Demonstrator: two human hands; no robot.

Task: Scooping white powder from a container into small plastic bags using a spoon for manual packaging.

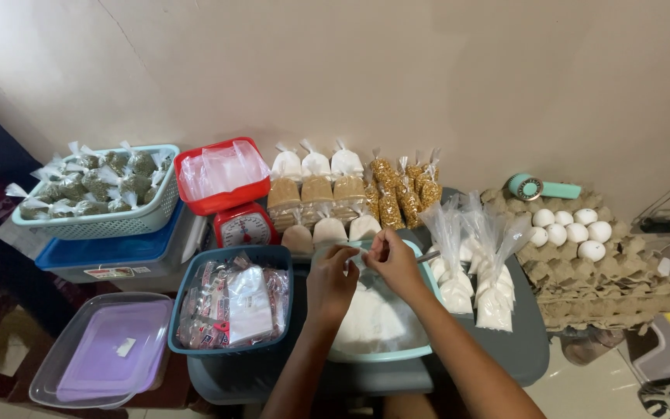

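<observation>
My left hand (pixel 330 281) and my right hand (pixel 394 262) meet over a light green basin (pixel 384 355) full of white powder. Both pinch the top of a small clear plastic bag (pixel 360 260) held between them above the powder. A metal spoon handle (pixel 428 255) sticks out of the basin just right of my right hand. To the right of the basin stand several tied clear bags of white powder (pixel 474 268).
A dark blue basket of small packets (pixel 230 304) sits left of the basin. Behind are a red kitchen scale (pixel 236 194), bags of brown and white goods (pixel 316 194), a pale basket of green bags (pixel 94 190), stacked egg trays with white eggs (pixel 583 233), and a clear lidded box (pixel 106 349).
</observation>
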